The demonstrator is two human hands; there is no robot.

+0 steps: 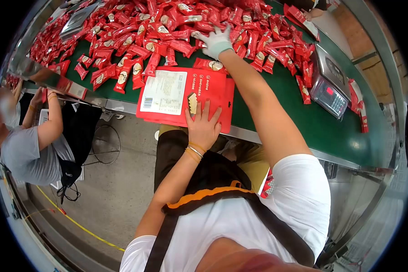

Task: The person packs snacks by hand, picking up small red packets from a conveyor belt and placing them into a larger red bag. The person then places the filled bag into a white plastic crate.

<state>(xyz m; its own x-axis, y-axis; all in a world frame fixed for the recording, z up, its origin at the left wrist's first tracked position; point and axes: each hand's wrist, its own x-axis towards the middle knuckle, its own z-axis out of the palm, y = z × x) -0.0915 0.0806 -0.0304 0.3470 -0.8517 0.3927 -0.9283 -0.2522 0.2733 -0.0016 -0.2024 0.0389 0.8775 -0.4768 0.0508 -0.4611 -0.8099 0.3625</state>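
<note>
While left hand (203,127) splays on pouch (165,93), right hand (216,43), spread open, touches packets (123,76).

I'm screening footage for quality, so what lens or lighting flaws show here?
Head view: strong wide-angle distortion, the metal frame bowing inside black corners; head view: a small glare spot on the green table, lower right; head view: the scale's display glows red, its digits too small to read.
</note>
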